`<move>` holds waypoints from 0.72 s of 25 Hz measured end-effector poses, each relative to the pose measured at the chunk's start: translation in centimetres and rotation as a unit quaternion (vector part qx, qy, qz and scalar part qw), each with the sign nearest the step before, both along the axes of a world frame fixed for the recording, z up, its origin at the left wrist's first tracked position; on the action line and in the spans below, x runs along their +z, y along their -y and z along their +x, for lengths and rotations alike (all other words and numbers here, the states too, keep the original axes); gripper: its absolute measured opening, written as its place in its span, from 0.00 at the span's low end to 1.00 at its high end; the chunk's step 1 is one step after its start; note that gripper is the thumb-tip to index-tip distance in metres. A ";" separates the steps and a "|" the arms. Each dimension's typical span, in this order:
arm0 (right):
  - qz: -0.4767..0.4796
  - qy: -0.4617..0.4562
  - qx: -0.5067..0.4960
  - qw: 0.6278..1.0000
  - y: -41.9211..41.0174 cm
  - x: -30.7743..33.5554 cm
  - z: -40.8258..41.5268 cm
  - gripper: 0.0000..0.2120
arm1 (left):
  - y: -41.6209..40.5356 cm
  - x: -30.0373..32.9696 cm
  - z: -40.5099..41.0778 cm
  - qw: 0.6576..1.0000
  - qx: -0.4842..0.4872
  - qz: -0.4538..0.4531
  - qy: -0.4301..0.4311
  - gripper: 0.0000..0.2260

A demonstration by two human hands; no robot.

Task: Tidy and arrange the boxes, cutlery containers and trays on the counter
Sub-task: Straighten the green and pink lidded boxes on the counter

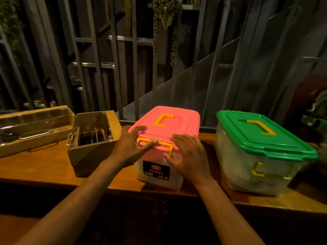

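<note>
A clear plastic box with a pink lid and yellow handle stands mid-counter. My left hand lies on the lid's near left corner, thumb on the yellow front latch. My right hand rests spread over the lid's front right edge and the box's front wall, touching the latch's right end. A second clear box with a green lid sits to the right. At left are a small wooden cutlery container with metal dividers and a long wooden cutlery box with a clear lid.
The wooden counter runs left to right, its front edge near me. Behind it stand dark metal railings and a staircase. Dark objects sit at the far right beyond the green-lidded box.
</note>
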State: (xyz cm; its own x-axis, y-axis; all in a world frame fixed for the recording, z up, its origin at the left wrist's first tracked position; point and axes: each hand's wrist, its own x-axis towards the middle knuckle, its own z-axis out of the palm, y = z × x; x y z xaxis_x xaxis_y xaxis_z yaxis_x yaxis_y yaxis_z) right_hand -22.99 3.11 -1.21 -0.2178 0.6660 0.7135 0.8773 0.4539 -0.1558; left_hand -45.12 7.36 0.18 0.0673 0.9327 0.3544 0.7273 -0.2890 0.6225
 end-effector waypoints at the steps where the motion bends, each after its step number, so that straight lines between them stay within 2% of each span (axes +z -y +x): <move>1: 0.003 -0.002 0.000 1.000 0.3 -0.2 1.4 0.23 | 0.5 -0.2 1.4 1.000 0.010 0.005 -0.004 0.40; 5: -0.005 0.009 -0.022 1.000 1.3 -0.2 6.6 0.24 | 2.0 -0.8 6.7 0.998 0.057 0.029 -0.025 0.42; 10: -0.030 0.034 -0.064 0.997 2.3 0.9 11.2 0.24 | 2.9 -0.4 12.3 0.996 0.067 0.032 -0.043 0.42; 14: -0.064 0.039 -0.077 0.994 2.2 1.2 12.3 0.22 | 2.0 -0.3 13.6 0.997 0.056 0.021 -0.042 0.42; 18: -0.058 0.023 -0.081 0.995 1.9 0.6 12.1 0.22 | 1.9 -0.2 13.5 0.998 0.047 0.012 -0.045 0.43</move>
State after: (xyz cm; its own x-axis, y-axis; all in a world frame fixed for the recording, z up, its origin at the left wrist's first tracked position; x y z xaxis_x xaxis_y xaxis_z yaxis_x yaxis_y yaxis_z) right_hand -10.85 1.17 -0.63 -0.1311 0.7727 0.6211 0.9452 0.2864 -0.1568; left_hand -31.60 5.50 -0.04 0.0132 0.9274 0.3738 0.8040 -0.2321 0.5474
